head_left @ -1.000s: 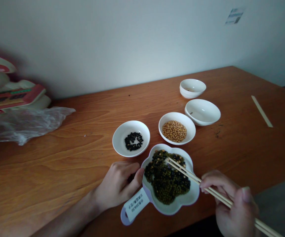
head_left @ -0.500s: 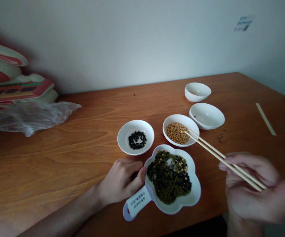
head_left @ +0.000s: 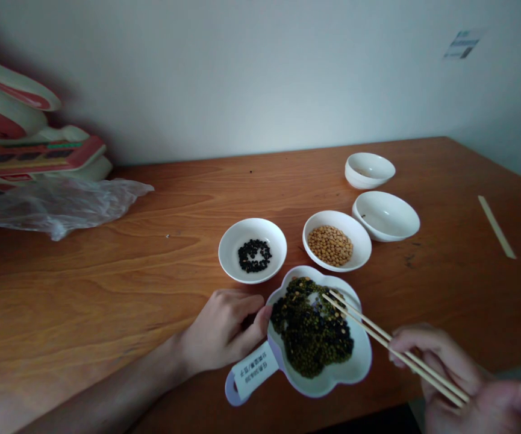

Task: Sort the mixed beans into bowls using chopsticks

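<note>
Two chopsticks point(head_left: 359, 322) in the right hand point(head_left: 450, 367) hover over apparently mixed beans point(head_left: 312, 328).

The single camera rides on the person's head — it faces forward and down over a wooden table point(head_left: 106, 301), close enough that the left hand point(head_left: 224, 331) and right hand point(head_left: 450, 367) sit along the bottom of the frame, the right one cut off at the corner. Beyond the hands, the table runs away to a wall point(head_left: 242, 78) filling the upper frame.
</note>
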`<state>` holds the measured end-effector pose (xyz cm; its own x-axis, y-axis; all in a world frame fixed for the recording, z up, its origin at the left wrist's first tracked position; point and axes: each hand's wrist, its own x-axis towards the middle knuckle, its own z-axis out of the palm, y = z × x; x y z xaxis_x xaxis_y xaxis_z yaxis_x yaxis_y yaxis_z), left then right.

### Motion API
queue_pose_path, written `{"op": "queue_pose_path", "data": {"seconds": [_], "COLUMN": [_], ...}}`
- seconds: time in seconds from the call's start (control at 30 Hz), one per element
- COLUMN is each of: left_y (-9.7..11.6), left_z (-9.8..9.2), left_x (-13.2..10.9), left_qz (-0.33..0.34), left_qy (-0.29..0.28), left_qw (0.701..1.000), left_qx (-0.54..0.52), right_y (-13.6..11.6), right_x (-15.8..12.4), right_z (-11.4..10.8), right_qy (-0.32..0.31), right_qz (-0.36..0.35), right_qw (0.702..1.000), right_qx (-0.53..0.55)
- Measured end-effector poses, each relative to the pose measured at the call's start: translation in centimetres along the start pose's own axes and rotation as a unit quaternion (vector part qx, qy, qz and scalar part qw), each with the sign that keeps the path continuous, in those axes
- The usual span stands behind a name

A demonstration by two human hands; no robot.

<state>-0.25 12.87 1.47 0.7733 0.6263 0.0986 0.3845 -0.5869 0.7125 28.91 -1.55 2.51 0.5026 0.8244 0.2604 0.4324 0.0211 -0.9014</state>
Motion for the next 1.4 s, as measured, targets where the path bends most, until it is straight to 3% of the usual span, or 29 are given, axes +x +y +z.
{"op": "queue_pose_path", "data": {"seconds": [0.3, 0.5, 0.67, 0.97, 1.4], "left_y": [-0.1, 0.1, 0.1, 0.1, 0.0], "left_z": [0.1, 0.0, 0.0, 0.0, 0.0], "left_x": [-0.1, 0.1, 0.1, 0.0, 0.0], "left_qz": [0.003, 0.005, 0.007, 0.006, 0.003], "left_qy": [-0.002, 0.003, 0.006, 0.001, 0.003], "left_qw": [1.000, 1.000, 1.000, 1.000, 1.000], "left_qx": [0.001, 0.004, 0.005, 0.007, 0.003], "right_y": [0.8, 1.3, 0.1, 1.6, 0.7], "right_x": [-1.0, -0.2, -0.6, -0.9, -1.0], "right_z": [0.7, -0.3, 1.1, 0.8, 1.6], "right_qy": [0.072, -0.003, 0.068, 0.055, 0.044], "right_qz": [0.039, -0.025, 0.030, 0.046, 0.033], "right_qw": [0.997, 1.000, 0.997, 0.997, 0.998], "right_qx": [0.002, 0.014, 0.034, -0.009, 0.030]}}
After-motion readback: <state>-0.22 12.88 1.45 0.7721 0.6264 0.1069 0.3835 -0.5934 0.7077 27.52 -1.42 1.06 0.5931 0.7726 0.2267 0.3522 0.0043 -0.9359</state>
